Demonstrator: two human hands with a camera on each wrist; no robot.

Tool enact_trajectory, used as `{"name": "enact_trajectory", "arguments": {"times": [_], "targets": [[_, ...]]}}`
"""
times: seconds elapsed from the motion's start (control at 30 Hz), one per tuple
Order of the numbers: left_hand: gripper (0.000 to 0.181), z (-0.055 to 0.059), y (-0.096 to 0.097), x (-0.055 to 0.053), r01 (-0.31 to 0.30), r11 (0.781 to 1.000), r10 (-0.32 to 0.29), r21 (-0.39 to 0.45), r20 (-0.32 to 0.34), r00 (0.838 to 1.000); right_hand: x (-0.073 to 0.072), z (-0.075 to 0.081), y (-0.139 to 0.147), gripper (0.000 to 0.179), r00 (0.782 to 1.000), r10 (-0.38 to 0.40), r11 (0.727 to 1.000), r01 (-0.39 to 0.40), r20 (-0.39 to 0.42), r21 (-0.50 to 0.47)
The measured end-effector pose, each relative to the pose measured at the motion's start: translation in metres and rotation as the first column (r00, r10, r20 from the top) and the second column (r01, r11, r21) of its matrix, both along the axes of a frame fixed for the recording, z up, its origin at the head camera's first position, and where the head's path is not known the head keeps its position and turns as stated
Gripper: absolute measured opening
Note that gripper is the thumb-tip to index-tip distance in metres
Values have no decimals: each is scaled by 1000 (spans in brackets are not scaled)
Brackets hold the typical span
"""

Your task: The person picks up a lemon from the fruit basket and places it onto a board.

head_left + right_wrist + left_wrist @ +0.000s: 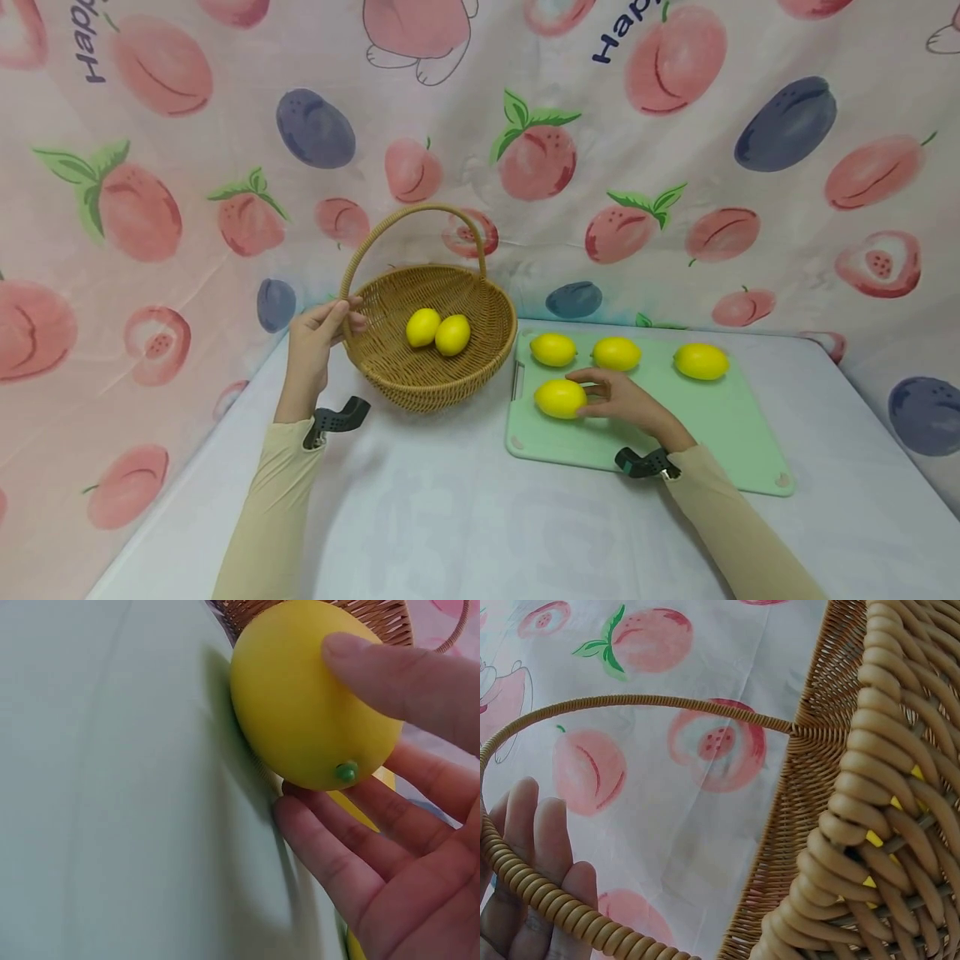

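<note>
My left hand [311, 342] grips the handle [408, 210] of a brown wicker basket [431, 398] low on its left side. In the left wrist view, the fingers [534, 847] show behind the wrapped handle. Two yellow lemons [452, 335] lie together inside the basket. On the right, my right hand [628, 400] holds a lemon [560, 399] at the front left of a light green cutting board [637, 442]. Close up in the right wrist view, the thumb lies on this lemon [300, 690] and the fingers [330, 855] reach along its other side.
Three more lemons stand along the back of the board: one at left [552, 350], one in the middle [617, 354] and one at right [701, 362]. A white cloth covers the table [450, 517]. Behind it hangs a fruit-print curtain [465, 92].
</note>
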State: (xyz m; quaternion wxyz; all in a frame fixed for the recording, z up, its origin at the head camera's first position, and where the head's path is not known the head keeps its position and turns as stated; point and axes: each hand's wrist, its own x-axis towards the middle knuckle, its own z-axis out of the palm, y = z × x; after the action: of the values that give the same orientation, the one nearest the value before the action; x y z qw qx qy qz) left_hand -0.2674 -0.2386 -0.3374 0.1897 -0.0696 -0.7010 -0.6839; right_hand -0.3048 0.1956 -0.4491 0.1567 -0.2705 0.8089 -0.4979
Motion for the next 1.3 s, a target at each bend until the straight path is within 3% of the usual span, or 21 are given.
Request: {"name": "enact_trajectory", "arguments": {"times": [0.27, 0.5, 0.73, 1.3], "targets": [[17, -9, -5, -10, -15, 1000, 15, -9, 13, 1000, 1, 0, 0, 63, 1000, 19, 1000, -19, 1, 4], [17, -9, -4, -9, -8, 1000, 8, 3, 10, 1000, 0, -3, 1, 61, 1000, 18, 1000, -17, -5, 19], [17, -9, -5, -9, 1, 1000, -1, 7, 2, 1000, -4, -1, 2, 61, 997, 74, 996, -73, -29, 42], [19, -9, -6, -10, 12, 999, -12, 29, 4, 1000, -10, 0, 1, 65, 994, 109, 994, -109, -9, 30]]}}
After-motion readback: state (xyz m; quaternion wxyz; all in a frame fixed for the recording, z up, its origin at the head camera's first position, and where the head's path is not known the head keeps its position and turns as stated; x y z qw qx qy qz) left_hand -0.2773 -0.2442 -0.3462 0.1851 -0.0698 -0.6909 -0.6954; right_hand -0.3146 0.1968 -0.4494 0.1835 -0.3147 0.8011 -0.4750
